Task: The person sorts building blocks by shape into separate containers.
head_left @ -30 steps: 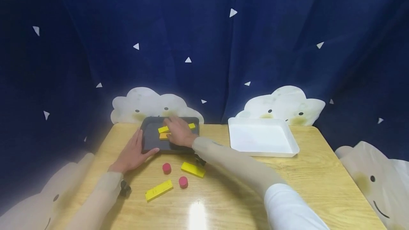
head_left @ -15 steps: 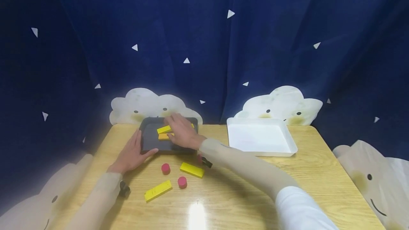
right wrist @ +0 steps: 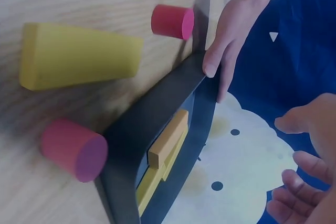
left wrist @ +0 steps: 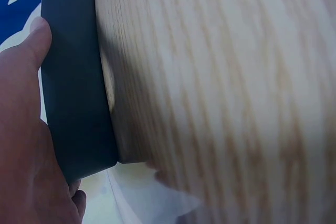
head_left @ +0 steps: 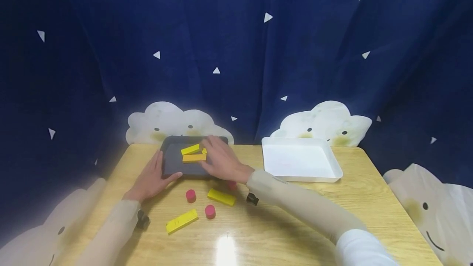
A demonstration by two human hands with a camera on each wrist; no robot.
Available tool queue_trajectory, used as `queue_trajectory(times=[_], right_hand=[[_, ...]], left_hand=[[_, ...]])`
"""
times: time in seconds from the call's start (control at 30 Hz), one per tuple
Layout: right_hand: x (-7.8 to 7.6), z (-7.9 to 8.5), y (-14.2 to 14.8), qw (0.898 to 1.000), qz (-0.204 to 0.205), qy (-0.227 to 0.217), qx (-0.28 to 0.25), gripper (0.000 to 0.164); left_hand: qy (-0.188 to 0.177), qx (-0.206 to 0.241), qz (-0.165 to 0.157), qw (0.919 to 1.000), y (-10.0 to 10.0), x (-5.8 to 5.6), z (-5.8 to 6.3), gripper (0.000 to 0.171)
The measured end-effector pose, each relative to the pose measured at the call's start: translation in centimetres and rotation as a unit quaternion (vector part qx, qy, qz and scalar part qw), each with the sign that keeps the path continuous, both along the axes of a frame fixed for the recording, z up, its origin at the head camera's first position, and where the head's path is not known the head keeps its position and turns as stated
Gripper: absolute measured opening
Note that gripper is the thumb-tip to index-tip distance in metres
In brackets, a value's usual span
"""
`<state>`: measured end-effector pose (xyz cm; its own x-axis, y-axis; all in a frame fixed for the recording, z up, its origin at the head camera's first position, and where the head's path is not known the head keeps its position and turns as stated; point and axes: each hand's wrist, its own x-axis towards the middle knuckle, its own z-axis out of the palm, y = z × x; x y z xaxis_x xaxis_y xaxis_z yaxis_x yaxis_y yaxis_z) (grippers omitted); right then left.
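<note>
At the left corner of a dark grey tray [head_left: 190, 174], my left hand [head_left: 149, 177] holds the tray, thumb along the front wall and fingers against the left side. The thumb rests at the rim of that wall [left wrist: 76, 77] in the left wrist view. My right hand [head_left: 221, 161] hovers over the tray's right half, fingers relaxed and loosely bent, with nothing in them in the right wrist view. Inside lie an orange block [head_left: 194, 158] and a yellow block [head_left: 190, 149], partly overlapped by the orange one; another yellow end [head_left: 204, 151] peeks out beside the right fingers.
In front of the tray are two yellow blocks, one nearer the tray [head_left: 221, 197] and one further forward [head_left: 182, 221]. Red cylinders stand near them, one left [head_left: 190, 196], one forward [head_left: 210, 212], one partly hidden under my right hand [head_left: 232, 185]. A white tray [head_left: 301, 177] stands at the right.
My right hand has drawn back to the right, uncovering more of the orange block. My left hand keeps its place on the tray.
</note>
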<state>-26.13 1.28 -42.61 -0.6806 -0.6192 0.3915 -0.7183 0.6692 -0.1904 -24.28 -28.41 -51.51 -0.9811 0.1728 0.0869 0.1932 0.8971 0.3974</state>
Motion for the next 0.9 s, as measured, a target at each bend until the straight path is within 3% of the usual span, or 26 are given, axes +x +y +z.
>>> queue_trajectory(times=[0.9], right_hand=[[5.3, -3.1, 4.6, 0.999, 0.013, -0.033, -0.027, 0.035]], left_hand=[[0.010, -0.008, -0.001, 0.9999, -0.1, -0.4, -0.4, 0.126]])
